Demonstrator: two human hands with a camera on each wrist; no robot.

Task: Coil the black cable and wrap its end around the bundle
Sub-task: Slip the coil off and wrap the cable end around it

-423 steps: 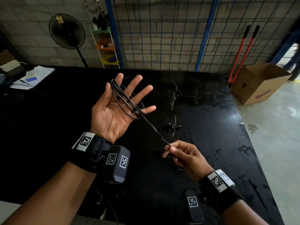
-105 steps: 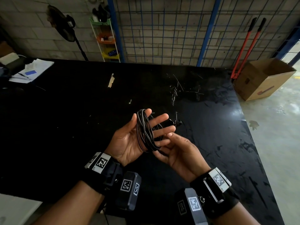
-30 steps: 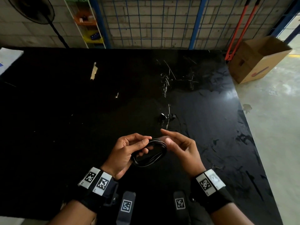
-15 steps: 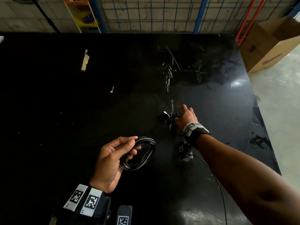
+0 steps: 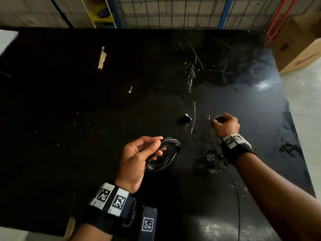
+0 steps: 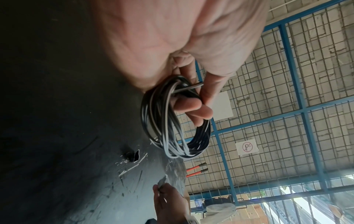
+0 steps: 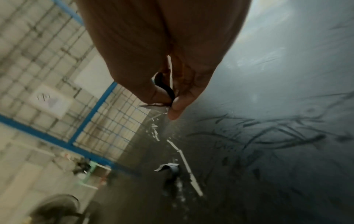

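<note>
The black cable (image 5: 166, 155) is wound into a small coil of several loops. My left hand (image 5: 159, 145) pinches it between thumb and curled fingers, a little above the black table (image 5: 69, 101). The left wrist view shows the coil (image 6: 168, 136) hanging from those fingers (image 6: 191, 106), with a short end sticking out at the top. My right hand (image 5: 215, 120) is off the coil, farther out to the right over the table. It pinches a small dark strip (image 7: 164, 87) with a pale side between thumb and forefinger; this strip (image 6: 162, 180) also shows pale in the left wrist view.
A second curled dark strip (image 5: 185, 118) lies on the table just left of my right hand. A scrap of tan tape (image 5: 101, 58) is stuck farther back. A cardboard box (image 5: 298, 40) and red bolt cutters (image 5: 281, 16) stand past the table's right edge, before blue mesh fencing.
My right hand let go of the coil, reached to the small strips mid-table, and now draws back to the right pinching one. My left hand keeps holding the coil.
</note>
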